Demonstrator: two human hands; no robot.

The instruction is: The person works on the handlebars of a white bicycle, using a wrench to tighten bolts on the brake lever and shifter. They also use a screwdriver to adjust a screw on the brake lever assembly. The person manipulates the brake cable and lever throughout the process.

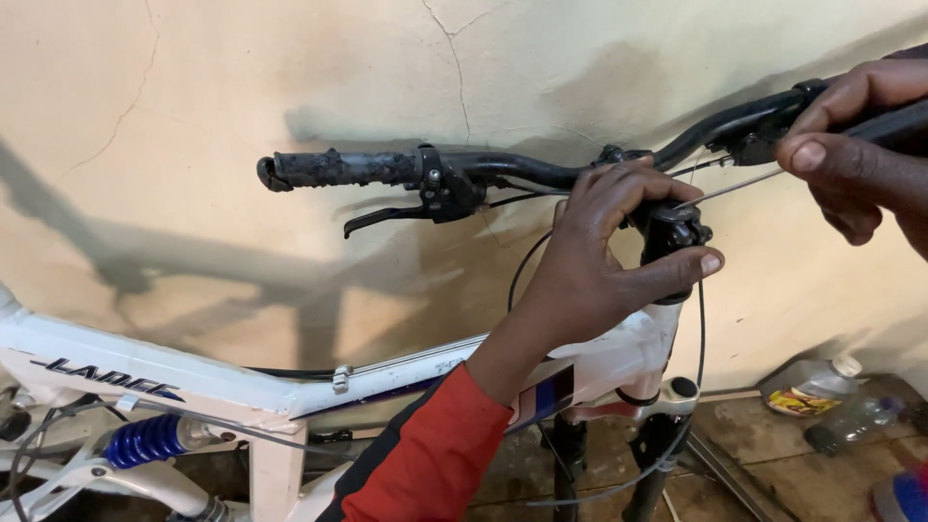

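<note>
Your left hand (604,261) grips the bike's stem (672,232) while your right hand (855,145) pinches the brake cable (730,187) by the handlebar (541,169); a slack pinch could let it slip.

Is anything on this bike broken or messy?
Yes. The black handlebar grip on the far end looks worn and crumbly. A thin cable dangles loose near the fork. Behind, the wall has cracks, and a flattened plastic bottle lies on the floor.
</note>
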